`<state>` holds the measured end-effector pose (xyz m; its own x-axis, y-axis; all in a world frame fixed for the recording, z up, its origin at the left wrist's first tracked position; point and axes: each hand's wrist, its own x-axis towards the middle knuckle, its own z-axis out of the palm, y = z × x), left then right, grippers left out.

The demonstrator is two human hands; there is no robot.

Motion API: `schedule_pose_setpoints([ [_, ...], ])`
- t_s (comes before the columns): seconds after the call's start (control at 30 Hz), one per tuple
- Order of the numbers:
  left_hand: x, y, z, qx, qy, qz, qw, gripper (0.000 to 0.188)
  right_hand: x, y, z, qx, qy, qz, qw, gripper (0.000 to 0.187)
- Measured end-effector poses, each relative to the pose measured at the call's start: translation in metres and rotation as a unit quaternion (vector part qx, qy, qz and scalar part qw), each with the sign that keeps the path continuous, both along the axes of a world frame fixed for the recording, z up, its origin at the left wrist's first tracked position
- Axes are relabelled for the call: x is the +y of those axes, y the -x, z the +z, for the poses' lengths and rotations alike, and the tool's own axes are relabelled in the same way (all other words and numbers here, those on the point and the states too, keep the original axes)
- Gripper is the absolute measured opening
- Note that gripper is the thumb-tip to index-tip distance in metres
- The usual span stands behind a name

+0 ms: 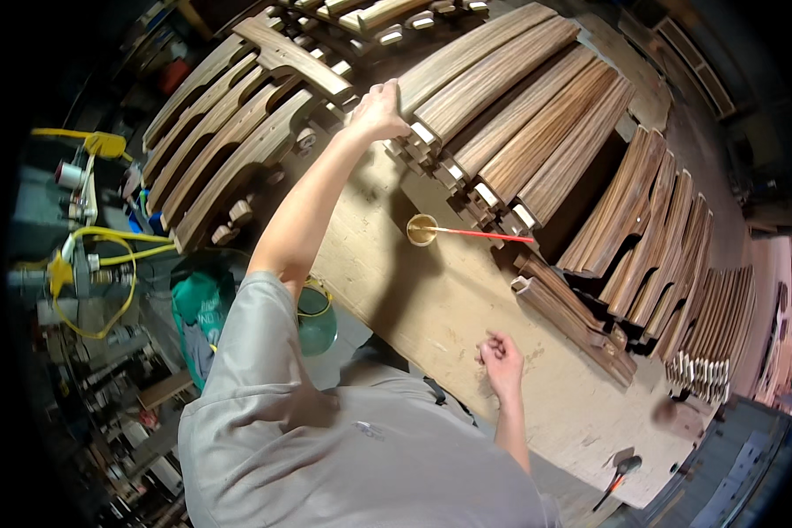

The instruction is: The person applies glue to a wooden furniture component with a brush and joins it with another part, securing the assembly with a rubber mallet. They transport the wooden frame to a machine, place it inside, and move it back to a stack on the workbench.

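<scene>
Grey shirt cloth (387,449) fills the foreground, and from its sleeve the left hand (378,113) reaches up to the near end of a curved wooden slat (466,53), fingers bent against it; whether they clamp it, I cannot tell. The right hand (503,365) hovers over the bench (449,308), fingers loosely curled, a little apart, nothing visible in them. Between the hands stands a small cup (422,243), a red-handled brush (493,236) resting across its rim (neither hand touches it). That slat lies leftmost in the middle row, pale ends toward the person; notched boards (246,172) flank the row on both sides. Shaping looks done on these pieces; no two slats look joined yet, and how many ends are brushed is too small to tell.
</scene>
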<state>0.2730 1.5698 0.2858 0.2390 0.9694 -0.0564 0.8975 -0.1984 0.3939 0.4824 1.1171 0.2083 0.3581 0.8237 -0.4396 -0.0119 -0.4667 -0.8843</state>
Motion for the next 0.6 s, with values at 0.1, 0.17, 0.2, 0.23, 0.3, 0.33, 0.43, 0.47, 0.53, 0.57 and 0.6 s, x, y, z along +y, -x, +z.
schedule_pose_setpoints([
  [0.1,0.018,0.01,-0.009,0.017,0.017,-0.008,1.0,0.097,0.069,0.02,0.022,0.124,0.023,-0.056,0.99,0.046],
  [0.17,0.013,0.01,-0.001,0.008,0.011,-0.015,1.0,0.083,0.106,0.022,0.005,0.212,-0.028,-0.096,0.972,0.048],
  [0.2,0.011,0.012,-0.006,0.003,-0.021,-0.009,1.0,0.079,0.127,0.025,0.001,0.205,-0.028,-0.1,0.973,0.047],
  [0.23,0.007,0.01,-0.006,0.003,-0.043,-0.009,0.999,0.069,0.146,0.029,-0.002,0.196,-0.027,-0.105,0.974,0.047],
  [0.3,0.002,0.015,-0.01,0.001,-0.073,0.0,0.997,0.061,0.177,0.038,-0.009,0.214,-0.068,-0.112,0.968,0.035],
  [0.33,-0.003,0.017,-0.011,0.001,-0.1,-0.01,0.995,0.057,0.188,0.043,-0.011,0.202,-0.066,-0.115,0.97,0.03],
  [0.43,-0.004,0.025,-0.023,-0.033,-0.147,-0.024,0.988,0.055,0.207,0.053,-0.007,0.136,-0.078,-0.106,0.982,0.02],
  [0.47,-0.002,0.032,-0.027,-0.044,-0.115,-0.017,0.992,0.06,0.208,0.057,-0.002,0.098,-0.088,-0.087,0.987,0.018],
  [0.53,0.007,0.045,-0.035,-0.067,-0.051,-0.005,0.996,0.07,0.205,0.067,0.014,0.014,-0.11,-0.058,0.992,0.016],
  [0.57,0.007,0.043,-0.032,-0.064,-0.043,-0.004,0.997,0.068,0.204,0.068,0.019,-0.03,-0.123,-0.035,0.991,0.015],
  [0.6,0.008,0.041,-0.029,-0.061,-0.035,-0.002,0.998,0.067,0.203,0.069,0.022,-0.073,-0.135,-0.013,0.988,0.014],
])
